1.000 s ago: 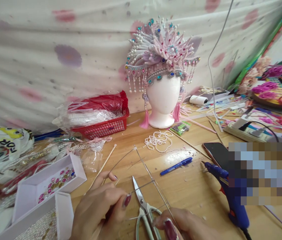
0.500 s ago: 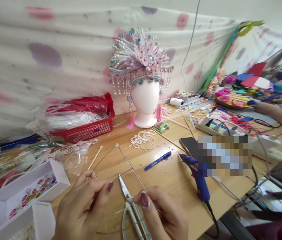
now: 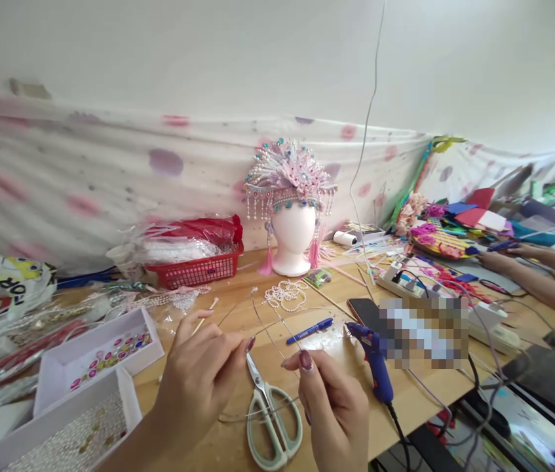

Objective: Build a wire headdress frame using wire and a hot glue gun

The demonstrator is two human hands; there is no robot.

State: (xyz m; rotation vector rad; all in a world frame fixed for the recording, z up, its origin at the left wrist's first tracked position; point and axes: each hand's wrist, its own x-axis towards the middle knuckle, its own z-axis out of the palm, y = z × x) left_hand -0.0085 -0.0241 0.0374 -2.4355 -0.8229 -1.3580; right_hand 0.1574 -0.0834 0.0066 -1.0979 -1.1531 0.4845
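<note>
My left hand (image 3: 198,383) and my right hand (image 3: 331,406) are low in the middle of the view, above a wooden table (image 3: 405,393). Each pinches part of a thin bent wire frame (image 3: 267,328) whose tip points away from me. Pale green scissors (image 3: 270,416) lie flat on the table between my hands, blades pointing away. A blue pen (image 3: 309,331) lies just beyond the wire. A blue glue gun (image 3: 373,360) rests to the right of my right hand.
A white foam head carries a pink beaded headdress (image 3: 289,190) at the back, a loose pearl string (image 3: 287,295) in front of it. A red basket (image 3: 198,265) and white bead boxes (image 3: 95,354) sit left. A power strip (image 3: 405,278), cables and another person's arms (image 3: 537,275) are right.
The view has tilted up and drawn back, showing more wall and table. My hands have lifted the wire frame a little and both stay pinched on it. The scissors now show in full.
</note>
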